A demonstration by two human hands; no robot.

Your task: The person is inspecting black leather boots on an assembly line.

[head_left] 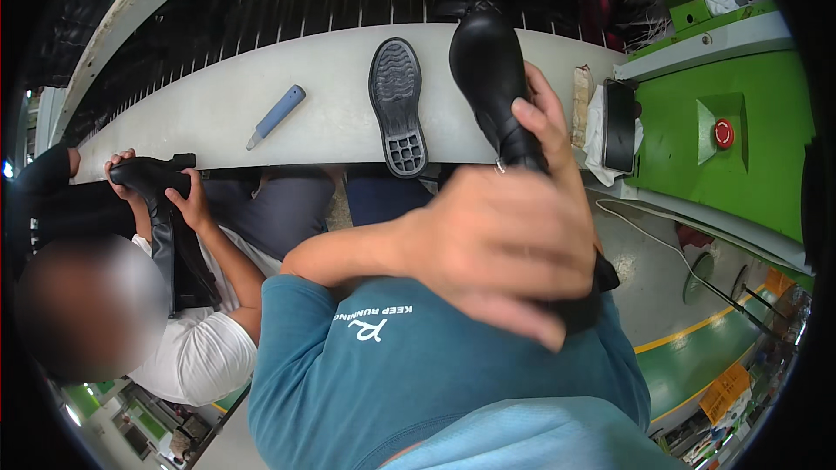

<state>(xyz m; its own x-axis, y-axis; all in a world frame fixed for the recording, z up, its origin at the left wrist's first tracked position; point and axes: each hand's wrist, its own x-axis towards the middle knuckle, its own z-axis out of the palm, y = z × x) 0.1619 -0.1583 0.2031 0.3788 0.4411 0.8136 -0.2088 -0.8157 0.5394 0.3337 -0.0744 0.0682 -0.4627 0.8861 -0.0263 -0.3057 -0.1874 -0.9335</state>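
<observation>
A black boot point(488, 61) is held toe away from me, its foot over the white bench and its shaft running back toward my body. My right hand point(547, 117) is closed around the boot from the right, near the ankle, thumb on top. Across the shaft lies my left hand point(505, 248), smeared by motion; whether it grips the shaft does not show. It hides much of the shaft. Left of the boot, a black shoe sole point(398, 104) rests on the bench, tread up. Farther left lies a blue-handled tool point(277, 117) with a short pale tip.
To my left, a co-worker holds another black boot point(158, 196) in both hands. The white bench point(340, 78) curves across, metal rollers behind it. On the right stand a green machine panel point(679, 139) with a red button point(724, 133), a dark box point(619, 126) and white cloth.
</observation>
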